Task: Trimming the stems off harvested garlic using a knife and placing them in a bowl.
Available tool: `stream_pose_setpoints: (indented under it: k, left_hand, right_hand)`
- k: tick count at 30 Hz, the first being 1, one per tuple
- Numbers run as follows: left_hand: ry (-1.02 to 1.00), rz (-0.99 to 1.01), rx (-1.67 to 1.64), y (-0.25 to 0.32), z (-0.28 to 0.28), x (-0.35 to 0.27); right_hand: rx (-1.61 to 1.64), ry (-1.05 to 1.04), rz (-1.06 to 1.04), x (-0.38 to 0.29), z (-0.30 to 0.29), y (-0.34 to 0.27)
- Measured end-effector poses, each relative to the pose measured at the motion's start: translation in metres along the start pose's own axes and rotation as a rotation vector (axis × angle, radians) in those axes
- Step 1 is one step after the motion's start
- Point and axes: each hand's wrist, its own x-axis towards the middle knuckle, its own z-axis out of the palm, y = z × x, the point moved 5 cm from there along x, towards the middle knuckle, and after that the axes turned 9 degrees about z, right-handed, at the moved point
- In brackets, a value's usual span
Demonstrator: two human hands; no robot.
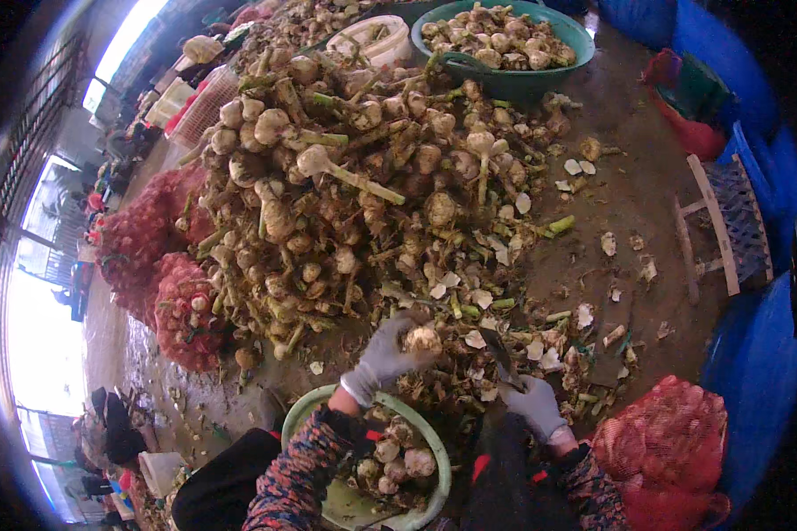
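Note:
My left hand [386, 355], in a pale grey glove, grips a garlic bulb [423, 340] whose cut or root side faces up. In my gloved right hand [534, 405] is a dark-bladed cutting tool [498, 352], its blade pointing up and away from me; whether it is a knife or shears I cannot tell. The blade is apart from the bulb. Below my left wrist stands a light green basin [442, 458] with several trimmed bulbs [398, 458] in it. Ahead rises a large heap of garlic [372, 199] with stalks still on.
Cut stalks and peel [548, 358] litter the wet floor. Red mesh sacks of garlic stand at left [186, 312] and right [664, 431]. Behind the heap are a full green tub [518, 83] and a white bucket [398, 50]. A small wooden stool [714, 226] stands at right.

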Motion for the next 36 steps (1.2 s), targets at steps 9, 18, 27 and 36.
stream_pose_setpoints:
  k: [9, 18, 27, 36]
  left_hand:
    - [0.196, -0.279, -1.089, -0.005, 0.059, -0.051]
    - [-0.024, -0.333, -0.412, 0.040, 0.041, -0.039]
    - [0.016, -0.105, -0.367, 0.033, 0.045, -0.046]
    - [0.088, -0.344, -0.711, 0.075, 0.055, -0.057]
  right_hand:
    - [-0.250, -0.061, -0.235, -0.011, 0.025, -0.049]
    - [-0.218, 0.099, -0.417, -0.065, -0.014, -0.102]
    - [-0.409, 0.137, -0.684, -0.071, -0.005, -0.105]
    - [-0.471, 0.474, -0.174, 0.019, -0.035, -0.014]
